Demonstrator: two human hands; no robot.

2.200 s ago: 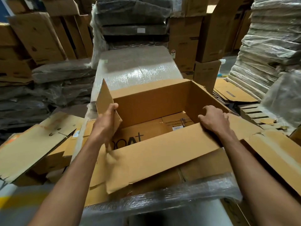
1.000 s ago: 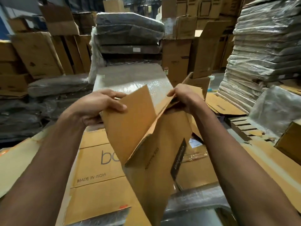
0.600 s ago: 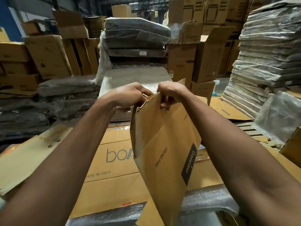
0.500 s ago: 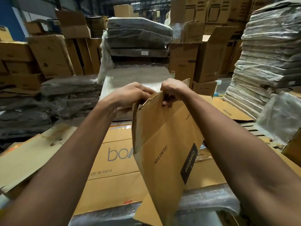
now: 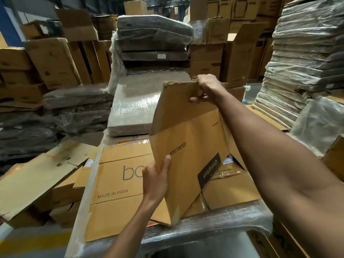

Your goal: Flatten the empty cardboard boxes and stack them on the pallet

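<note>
I hold a flattened brown ceiling-fan box [image 5: 186,146] upright and tilted over a stack of flat cartons. My right hand [image 5: 205,88] grips the torn top flap, fingers behind the flap and thumb in front. My left hand [image 5: 155,178] holds the box's lower left edge, thumb on the printed face. The box's bottom corner is down at the stack's near edge. Beneath lies a flat carton marked MADE IN INDIA [image 5: 119,175], on a stack bound in plastic wrap [image 5: 214,222].
Loose flattened cardboard [image 5: 37,175] lies to the left. A shrink-wrapped flat bundle [image 5: 134,105] sits just behind the stack. Tall wrapped stacks [image 5: 307,58] rise on the right, and upright cartons [image 5: 54,62] stand at the back left.
My left hand left the top flap and dropped to the box's lower left edge. My right hand kept the top flap and the box swung open-face toward me.
</note>
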